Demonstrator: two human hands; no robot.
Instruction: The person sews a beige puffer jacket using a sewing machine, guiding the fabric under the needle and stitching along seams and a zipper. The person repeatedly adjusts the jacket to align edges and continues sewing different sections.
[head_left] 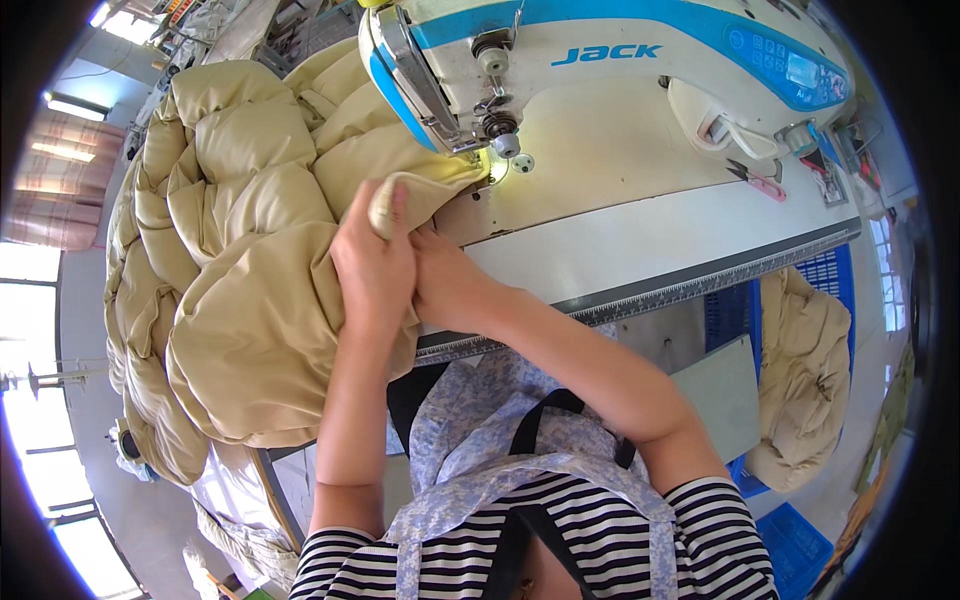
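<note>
A puffy beige quilted garment (235,150) lies bunched on the left of the sewing table and hangs over its front edge. My left hand (375,265) is closed on the garment, thumb against a folded-over edge. Just right of it, my right hand (450,285) grips the same fabric, with its fingertips partly hidden behind the left hand. The folded flap reaches up to the lit needle area of a white and blue sewing machine (620,35), above both hands.
Pink-handled scissors (765,185) lie at the table's right, above a ruler strip (640,295) along the front edge. A blue basket (835,265) holding another beige garment (800,380) stands below at right, with a second blue basket (790,550) nearer.
</note>
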